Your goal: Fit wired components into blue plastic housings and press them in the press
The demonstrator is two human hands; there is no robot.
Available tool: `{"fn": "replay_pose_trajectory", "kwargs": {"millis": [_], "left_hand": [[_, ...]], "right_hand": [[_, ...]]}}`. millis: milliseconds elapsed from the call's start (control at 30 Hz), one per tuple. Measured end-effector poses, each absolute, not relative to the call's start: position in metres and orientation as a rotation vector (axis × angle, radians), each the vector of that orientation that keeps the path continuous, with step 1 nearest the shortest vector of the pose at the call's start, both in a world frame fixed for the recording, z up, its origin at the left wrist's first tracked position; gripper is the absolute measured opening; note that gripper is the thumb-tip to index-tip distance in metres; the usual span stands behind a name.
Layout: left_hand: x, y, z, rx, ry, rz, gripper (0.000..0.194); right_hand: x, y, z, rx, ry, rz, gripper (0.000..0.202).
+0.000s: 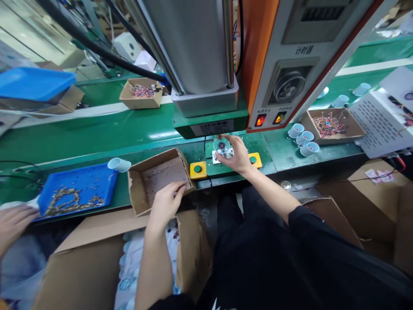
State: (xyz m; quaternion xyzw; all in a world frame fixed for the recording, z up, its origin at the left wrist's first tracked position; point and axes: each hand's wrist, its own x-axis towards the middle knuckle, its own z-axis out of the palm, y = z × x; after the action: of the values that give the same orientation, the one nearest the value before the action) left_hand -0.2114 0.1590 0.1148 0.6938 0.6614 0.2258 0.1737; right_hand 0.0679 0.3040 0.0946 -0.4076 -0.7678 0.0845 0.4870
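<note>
Beneath the press [195, 47], a small pale, see-through cup [220, 145] is held mouth upward over a white fixture [215, 158], with a dark, red-flecked part seen inside it. Its rim is gripped between the curved fingers and thumb of the right hand [235, 154], by which part of the fixture is hidden. The thumb and fingertips of the left hand [168, 199] are brought close together at the near edge of a box [137, 193], left of the press; whether anything is pinched there cannot be told. Two yellow button boxes [198, 170] are set either side below the press, the right one partly covered by the wrist. Farther left on the tabletop [274, 148], a tipped cup [118, 164] and a blue tray [110, 191] of brassy parts [66, 200] are seen, the tray's edge met by a co-worker's hand [16, 224]. Right of the press, three cups [304, 137] are grouped beside a wire box [343, 139].
</note>
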Motion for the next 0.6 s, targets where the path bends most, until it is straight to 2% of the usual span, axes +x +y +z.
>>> {"fn": "replay_pose_trajectory", "kwargs": {"millis": [167, 300, 433, 500, 600], "left_hand": [[-0.185, 0.167, 0.110, 2.053, 1.838, 0.711, 0.032], [-0.153, 0.184, 0.106, 2.163, 1.911, 0.689, 0.025], [-0.146, 0.205, 0.103, 2.299, 2.024, 0.501, 0.025], [-0.144, 0.205, 0.105, 2.321, 2.058, 0.424, 0.026], [-0.141, 0.200, 0.107, 2.284, 2.099, 0.399, 0.029]], "right_hand": [[0.077, 0.309, 0.098, -1.060, -2.002, 0.180, 0.055], [0.077, 0.312, 0.081, -1.173, -1.936, 0.183, 0.065], [0.086, 0.307, 0.074, -1.197, -1.980, 0.166, 0.074], [0.106, 0.297, 0.071, -1.180, -1.964, 0.116, 0.065], [0.142, 0.281, 0.057, -1.190, -1.789, 0.042, 0.038]]}}
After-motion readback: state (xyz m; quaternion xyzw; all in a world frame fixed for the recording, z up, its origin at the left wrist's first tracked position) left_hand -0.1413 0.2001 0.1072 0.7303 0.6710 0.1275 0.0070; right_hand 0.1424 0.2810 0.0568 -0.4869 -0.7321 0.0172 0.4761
